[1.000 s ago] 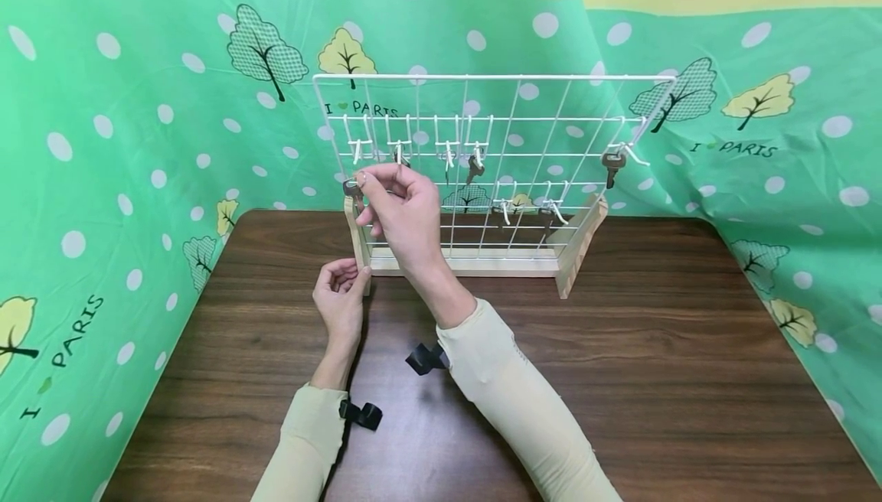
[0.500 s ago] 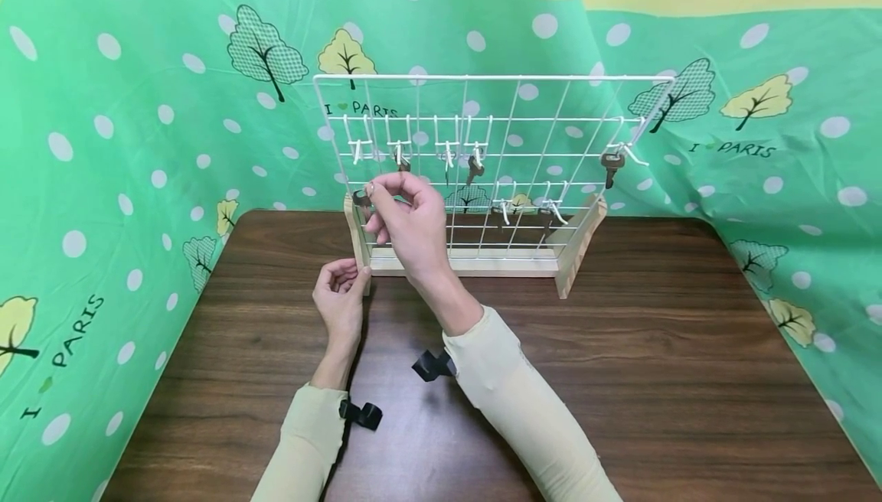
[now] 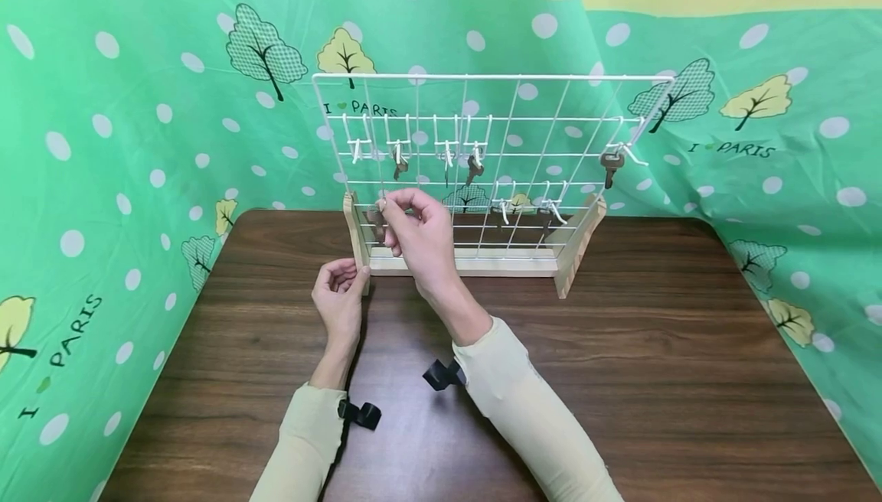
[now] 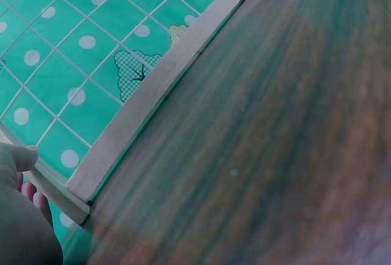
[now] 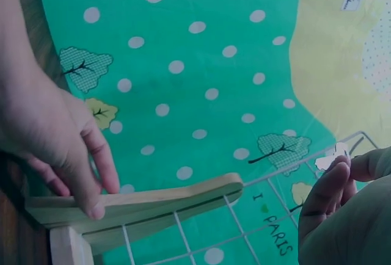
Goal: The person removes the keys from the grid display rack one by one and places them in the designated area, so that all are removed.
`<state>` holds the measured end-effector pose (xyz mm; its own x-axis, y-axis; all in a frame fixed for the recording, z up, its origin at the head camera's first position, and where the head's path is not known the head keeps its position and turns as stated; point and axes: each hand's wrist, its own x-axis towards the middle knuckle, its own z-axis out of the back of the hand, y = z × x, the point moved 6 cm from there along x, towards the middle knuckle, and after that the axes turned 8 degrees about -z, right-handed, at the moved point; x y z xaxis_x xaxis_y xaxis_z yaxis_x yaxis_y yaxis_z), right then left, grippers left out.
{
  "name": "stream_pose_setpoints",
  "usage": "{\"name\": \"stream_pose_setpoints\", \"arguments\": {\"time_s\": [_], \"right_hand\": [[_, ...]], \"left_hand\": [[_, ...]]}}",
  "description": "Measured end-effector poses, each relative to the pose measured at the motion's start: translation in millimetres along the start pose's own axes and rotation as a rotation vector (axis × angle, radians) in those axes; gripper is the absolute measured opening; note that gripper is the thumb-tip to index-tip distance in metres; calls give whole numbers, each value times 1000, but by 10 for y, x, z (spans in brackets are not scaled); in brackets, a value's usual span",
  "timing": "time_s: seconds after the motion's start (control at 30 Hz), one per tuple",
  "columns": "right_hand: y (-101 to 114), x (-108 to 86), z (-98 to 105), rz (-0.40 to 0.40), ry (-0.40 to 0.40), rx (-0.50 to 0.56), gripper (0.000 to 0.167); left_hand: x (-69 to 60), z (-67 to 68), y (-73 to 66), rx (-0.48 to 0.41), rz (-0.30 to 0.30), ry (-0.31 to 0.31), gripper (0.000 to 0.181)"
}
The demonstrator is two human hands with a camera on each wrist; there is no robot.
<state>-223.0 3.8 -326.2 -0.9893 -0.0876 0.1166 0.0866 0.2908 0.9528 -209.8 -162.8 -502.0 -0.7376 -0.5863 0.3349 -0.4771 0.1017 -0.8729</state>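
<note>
A white wire grid rack stands on wooden side supports, with white hooks along it. My left hand pinches the rack's left wooden side support between thumb and fingers; the right wrist view shows this hand too. Thumb and fingertips of my right hand pinch a dark key by its top, in front of the grid's lower left. That key hangs down, blurred and partly hidden. Above, the leftmost hook carries no key. Other keys hang nearby, such as one key on the second hook.
More keys hang on the rack, among them a key near the middle and a key at the far right. Lower hooks stick out toward me. A dark wooden table lies below, with a green patterned cloth around it.
My right hand has moved right and down with the key, away from the rack's left edge, uncovering the key on the second hook. The left hand has stayed on the side support.
</note>
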Motion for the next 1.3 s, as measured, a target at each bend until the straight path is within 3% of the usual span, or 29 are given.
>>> {"name": "stream_pose_setpoints", "arguments": {"time_s": [0.47,1.03,1.3], "right_hand": [[-311,-106,178,-75,-29,-20,6],[-506,-147,361,-104,-23,-81,4],[-628,-186,448,-170,-7,-112,4]], "left_hand": [[1,3,-19,2,1,-1,26],[1,2,-6,2,12,-1,27],[-2,4,-5,0,22,-8,26]]}}
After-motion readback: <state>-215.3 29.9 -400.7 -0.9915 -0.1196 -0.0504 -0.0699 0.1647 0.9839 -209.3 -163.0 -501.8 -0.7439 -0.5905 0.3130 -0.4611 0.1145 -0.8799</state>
